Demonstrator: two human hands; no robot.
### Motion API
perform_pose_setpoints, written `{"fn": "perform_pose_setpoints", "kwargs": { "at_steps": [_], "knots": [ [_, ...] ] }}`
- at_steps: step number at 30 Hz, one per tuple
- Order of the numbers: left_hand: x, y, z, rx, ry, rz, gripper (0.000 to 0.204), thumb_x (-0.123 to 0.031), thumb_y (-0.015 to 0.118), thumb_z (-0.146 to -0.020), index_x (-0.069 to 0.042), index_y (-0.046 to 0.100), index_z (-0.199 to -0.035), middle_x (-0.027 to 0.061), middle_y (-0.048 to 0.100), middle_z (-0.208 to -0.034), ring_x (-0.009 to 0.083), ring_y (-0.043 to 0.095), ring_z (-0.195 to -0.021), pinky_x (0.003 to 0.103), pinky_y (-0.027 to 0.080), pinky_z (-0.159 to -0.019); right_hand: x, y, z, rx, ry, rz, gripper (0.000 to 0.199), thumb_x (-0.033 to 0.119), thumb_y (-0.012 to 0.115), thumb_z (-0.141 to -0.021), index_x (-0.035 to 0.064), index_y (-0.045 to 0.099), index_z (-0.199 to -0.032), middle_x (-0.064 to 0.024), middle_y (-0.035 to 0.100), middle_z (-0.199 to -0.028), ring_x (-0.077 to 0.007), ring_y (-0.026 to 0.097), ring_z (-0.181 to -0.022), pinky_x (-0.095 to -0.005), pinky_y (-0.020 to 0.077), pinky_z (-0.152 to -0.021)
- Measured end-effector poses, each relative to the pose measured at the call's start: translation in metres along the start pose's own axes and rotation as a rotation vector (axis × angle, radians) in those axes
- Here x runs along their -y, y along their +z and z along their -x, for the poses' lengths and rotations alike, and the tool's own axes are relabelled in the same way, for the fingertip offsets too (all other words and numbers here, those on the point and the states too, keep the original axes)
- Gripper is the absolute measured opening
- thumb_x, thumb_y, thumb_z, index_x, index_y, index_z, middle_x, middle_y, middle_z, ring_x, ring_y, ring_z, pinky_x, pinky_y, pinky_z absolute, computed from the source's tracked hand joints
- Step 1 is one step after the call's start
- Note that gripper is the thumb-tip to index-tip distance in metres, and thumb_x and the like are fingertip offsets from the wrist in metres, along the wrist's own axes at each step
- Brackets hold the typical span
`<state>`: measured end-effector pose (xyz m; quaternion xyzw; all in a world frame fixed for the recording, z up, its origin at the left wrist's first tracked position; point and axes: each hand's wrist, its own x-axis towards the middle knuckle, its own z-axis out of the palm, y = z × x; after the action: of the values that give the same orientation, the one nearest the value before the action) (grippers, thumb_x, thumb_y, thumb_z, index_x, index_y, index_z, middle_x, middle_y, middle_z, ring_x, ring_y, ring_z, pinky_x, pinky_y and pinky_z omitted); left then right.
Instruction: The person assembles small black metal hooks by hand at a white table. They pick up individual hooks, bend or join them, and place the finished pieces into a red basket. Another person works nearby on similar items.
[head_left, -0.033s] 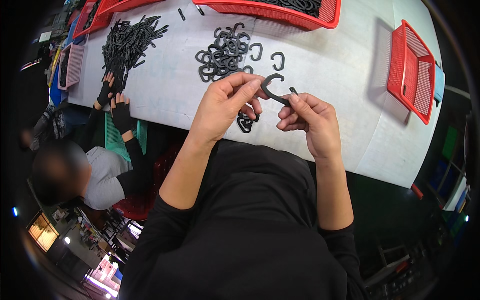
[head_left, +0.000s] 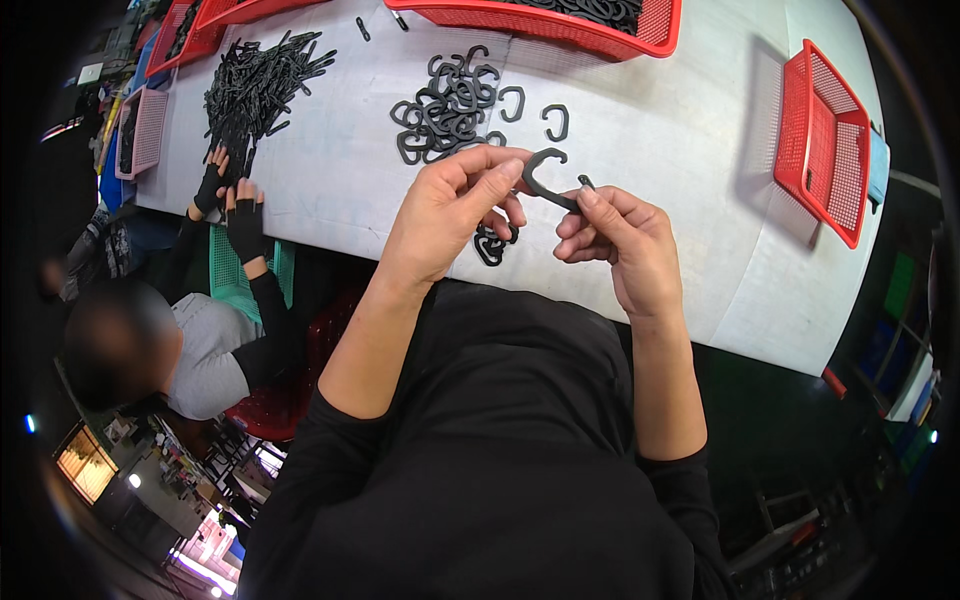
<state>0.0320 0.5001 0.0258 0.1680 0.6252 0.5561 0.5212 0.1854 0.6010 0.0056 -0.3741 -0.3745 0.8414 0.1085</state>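
In front of me, above the table's near edge, my left hand (head_left: 452, 208) pinches a black C-shaped plastic hook (head_left: 547, 195) between thumb and fingers. My right hand (head_left: 636, 245) is closed at the hook's lower end, and a small black straight piece (head_left: 586, 181) sticks out past its thumb. How the piece and hook meet is hidden by the fingers. Beyond my left hand lies a heap of similar black hooks (head_left: 440, 118), with two loose hooks (head_left: 557, 122) to its right. A few more hooks (head_left: 489, 248) lie under my hands by the edge.
A heap of black straight pieces (head_left: 250, 90) lies at the left, where a co-worker's gloved hands (head_left: 245, 225) rest. Red baskets stand at the far edge (head_left: 560, 30) and right (head_left: 825, 140). A green basket (head_left: 232, 275) sits by the co-worker.
The co-worker's nearer gloved hand has shifted slightly, its fingers higher. My hands and the hook stay nearly where they were.
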Motion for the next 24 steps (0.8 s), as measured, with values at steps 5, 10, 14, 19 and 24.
{"fn": "perform_pose_setpoints", "kwargs": {
  "at_steps": [5,10,14,19,24],
  "knots": [
    [-0.002,0.007,-0.003,0.035,0.013,-0.005,0.024,-0.015,0.055,-0.089,0.001,0.060,-0.107,0.0037,0.061,-0.075,0.0049,0.051,-0.055,0.017,0.041,-0.048,-0.003,0.002,0.001,0.024,-0.024,0.111,0.023,0.021,0.055,-0.090,0.0002,0.062,-0.083,-0.0059,0.061,-0.068,-0.0130,0.061,-0.057,-0.0225,0.0505,-0.055],
    [-0.001,0.014,-0.007,-0.105,-0.014,-0.014,0.018,-0.018,0.058,-0.088,0.000,0.063,-0.092,-0.0013,0.054,-0.061,0.0008,0.039,-0.044,0.014,0.028,-0.038,-0.009,0.011,0.004,0.060,-0.064,0.154,0.022,0.019,0.054,-0.090,-0.0005,0.062,-0.084,-0.0062,0.061,-0.067,-0.0131,0.063,-0.061,-0.0224,0.0504,-0.057],
    [0.009,0.014,-0.015,-0.191,-0.035,0.035,0.021,-0.021,0.059,-0.088,-0.004,0.060,-0.077,-0.0041,0.047,-0.055,-0.0010,0.032,-0.041,0.015,0.022,-0.035,-0.013,0.018,0.003,0.054,0.003,0.116,0.022,0.019,0.053,-0.090,-0.0018,0.061,-0.086,-0.0066,0.061,-0.070,-0.0135,0.063,-0.063,-0.0224,0.0506,-0.057],
    [0.013,0.017,-0.011,-0.217,-0.063,0.117,0.023,-0.025,0.060,-0.087,-0.002,0.062,-0.080,-0.0030,0.050,-0.058,0.0008,0.037,-0.045,0.015,0.028,-0.040,-0.012,0.020,-0.002,-0.002,-0.017,0.034,0.027,0.018,0.052,-0.091,-0.0061,0.059,-0.099,-0.0105,0.064,-0.082,-0.0156,0.064,-0.066,-0.0240,0.0516,-0.060],
    [0.028,0.017,-0.021,-0.356,0.180,-0.018,0.052,-0.045,0.027,-0.096,-0.004,0.053,-0.113,0.0042,0.054,-0.107,0.0106,0.048,-0.091,0.027,0.042,-0.074,-0.029,0.034,-0.014,-0.190,-0.511,0.528,0.021,0.007,0.055,-0.087,0.0004,0.060,-0.107,-0.0107,0.065,-0.089,-0.0173,0.066,-0.074,-0.0270,0.0516,-0.064]
  ]
}}
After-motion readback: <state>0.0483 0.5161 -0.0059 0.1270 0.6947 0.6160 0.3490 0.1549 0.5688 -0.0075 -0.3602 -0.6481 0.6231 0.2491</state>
